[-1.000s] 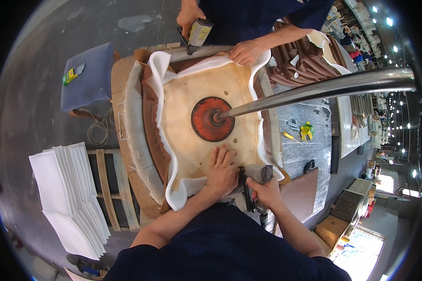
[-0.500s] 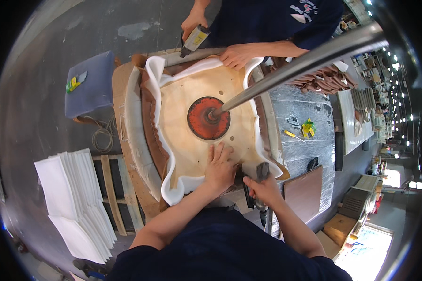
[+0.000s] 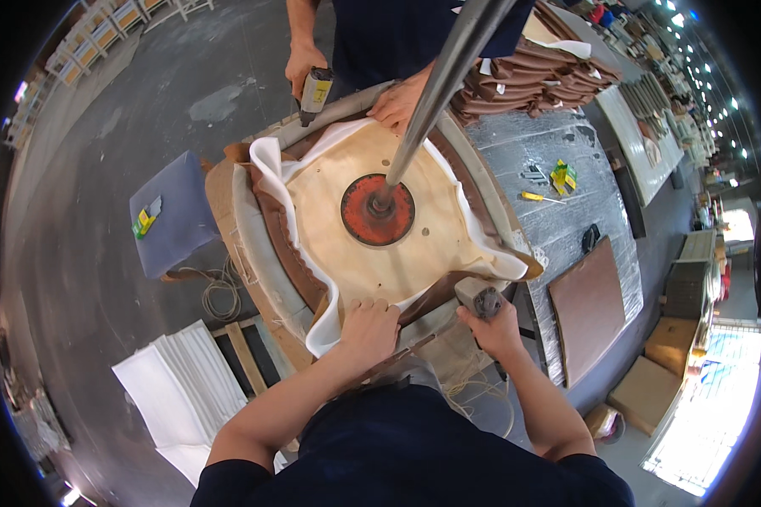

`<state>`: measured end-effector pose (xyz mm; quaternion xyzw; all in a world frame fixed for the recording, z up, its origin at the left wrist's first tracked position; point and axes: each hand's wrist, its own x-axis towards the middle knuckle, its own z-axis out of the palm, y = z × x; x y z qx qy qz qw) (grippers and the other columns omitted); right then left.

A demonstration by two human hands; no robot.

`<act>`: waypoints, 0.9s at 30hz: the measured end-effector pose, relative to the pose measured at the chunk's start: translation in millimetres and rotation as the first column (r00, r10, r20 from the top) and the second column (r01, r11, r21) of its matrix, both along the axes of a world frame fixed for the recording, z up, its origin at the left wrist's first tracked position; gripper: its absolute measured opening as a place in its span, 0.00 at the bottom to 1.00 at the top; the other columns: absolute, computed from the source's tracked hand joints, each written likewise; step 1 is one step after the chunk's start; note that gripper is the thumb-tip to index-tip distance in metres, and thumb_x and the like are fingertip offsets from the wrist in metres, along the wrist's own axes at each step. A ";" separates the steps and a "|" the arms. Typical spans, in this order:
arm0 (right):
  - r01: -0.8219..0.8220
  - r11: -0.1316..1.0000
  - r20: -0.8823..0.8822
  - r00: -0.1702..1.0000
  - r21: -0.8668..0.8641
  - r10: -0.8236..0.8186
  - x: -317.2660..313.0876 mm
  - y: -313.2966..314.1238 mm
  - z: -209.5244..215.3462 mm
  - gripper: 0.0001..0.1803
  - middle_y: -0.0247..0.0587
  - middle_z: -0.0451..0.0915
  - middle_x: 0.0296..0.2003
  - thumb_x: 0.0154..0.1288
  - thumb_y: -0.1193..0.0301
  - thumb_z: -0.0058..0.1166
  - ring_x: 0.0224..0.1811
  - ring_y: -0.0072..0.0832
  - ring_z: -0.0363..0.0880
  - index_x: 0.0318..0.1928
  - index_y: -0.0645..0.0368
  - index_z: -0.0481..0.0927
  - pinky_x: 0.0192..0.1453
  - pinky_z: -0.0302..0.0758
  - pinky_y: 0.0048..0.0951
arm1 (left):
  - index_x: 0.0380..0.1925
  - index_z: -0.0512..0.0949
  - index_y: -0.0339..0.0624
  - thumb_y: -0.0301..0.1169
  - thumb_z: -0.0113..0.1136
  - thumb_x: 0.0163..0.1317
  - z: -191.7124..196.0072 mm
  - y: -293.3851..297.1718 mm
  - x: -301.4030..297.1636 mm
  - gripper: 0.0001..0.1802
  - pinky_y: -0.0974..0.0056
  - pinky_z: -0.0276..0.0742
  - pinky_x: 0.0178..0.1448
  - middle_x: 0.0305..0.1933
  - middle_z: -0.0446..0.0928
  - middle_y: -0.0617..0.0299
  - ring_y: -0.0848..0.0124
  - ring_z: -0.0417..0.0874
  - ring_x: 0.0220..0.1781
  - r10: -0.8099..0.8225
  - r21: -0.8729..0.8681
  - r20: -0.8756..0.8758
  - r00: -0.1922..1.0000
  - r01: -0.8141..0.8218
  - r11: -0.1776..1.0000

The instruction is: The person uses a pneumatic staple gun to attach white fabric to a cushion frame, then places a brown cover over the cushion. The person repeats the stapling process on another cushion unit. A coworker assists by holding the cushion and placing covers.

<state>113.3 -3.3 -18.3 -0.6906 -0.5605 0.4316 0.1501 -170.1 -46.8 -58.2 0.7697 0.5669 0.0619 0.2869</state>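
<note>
A plywood seat panel (image 3: 338, 253) lies upside down, with wavy white padding (image 3: 284, 203) and a brown cover (image 3: 281, 235) round its edge. A round red press plate (image 3: 357, 221) on a steel rod (image 3: 431, 106) rests on its middle. My left hand (image 3: 370, 331) is closed over the padding at the near edge, fingertips against the wood; part of the grip is hidden. My right hand (image 3: 492, 328) grips a staple gun (image 3: 477, 297) just beyond the near right edge. Across the panel, a co-worker holds another staple gun (image 3: 315, 91) and presses the far edge with one hand (image 3: 397, 103).
On the right, a film-covered table (image 3: 524, 148) carries stacked brown covers (image 3: 533, 80), a yellow screwdriver (image 3: 533, 196), a small box (image 3: 564, 177) and a brown board (image 3: 596, 308). White sheets (image 3: 177, 380) are stacked at lower left. A blue-grey stool (image 3: 169, 215) stands left, beside a coiled hose (image 3: 220, 291).
My left hand has gone from lying flat on the wood to the near edge padding. My right hand has drawn the staple gun off the panel's edge. The panel appears turned, and the view has shifted.
</note>
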 end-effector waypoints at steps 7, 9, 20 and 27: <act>-0.011 0.978 0.058 0.998 0.210 -0.001 -9.2 -0.6 0.8 0.29 0.49 0.94 0.51 0.66 0.63 0.80 0.53 0.36 0.93 0.62 0.65 0.87 0.61 0.86 0.40 | 0.43 0.84 0.43 0.41 0.70 0.72 -4.3 10.4 -8.6 0.14 0.42 0.77 0.61 0.46 0.87 0.50 0.47 0.88 0.53 -0.046 -0.020 0.040 0.998 0.047 0.999; -0.001 0.980 0.060 0.998 0.199 -0.011 -11.7 -3.7 3.4 0.30 0.52 0.94 0.52 0.66 0.62 0.79 0.57 0.41 0.93 0.64 0.64 0.86 0.64 0.85 0.41 | 0.43 0.85 0.42 0.43 0.70 0.72 -5.4 10.5 -10.6 0.15 0.43 0.78 0.62 0.46 0.88 0.49 0.47 0.88 0.53 -0.067 -0.034 0.057 0.996 0.069 0.997; 0.002 0.983 0.103 0.994 0.182 -0.021 -21.0 -5.1 11.3 0.32 0.52 0.94 0.51 0.66 0.63 0.80 0.56 0.45 0.95 0.65 0.62 0.84 0.62 0.87 0.41 | 0.39 0.93 0.42 0.51 0.64 0.77 -11.5 25.4 -6.9 0.23 0.41 0.80 0.64 0.45 0.88 0.48 0.45 0.89 0.56 -0.161 -0.184 -0.026 0.987 0.154 0.971; 0.077 0.989 0.036 0.996 0.128 -0.082 -21.4 -5.0 11.3 0.26 0.38 0.91 0.39 0.68 0.64 0.80 0.32 0.24 0.86 0.61 0.63 0.86 0.39 0.83 0.33 | 0.31 0.92 0.43 0.43 0.71 0.71 -37.2 14.7 -12.1 0.16 0.42 0.75 0.61 0.42 0.84 0.53 0.47 0.83 0.53 0.001 0.030 0.233 0.972 -0.009 1.000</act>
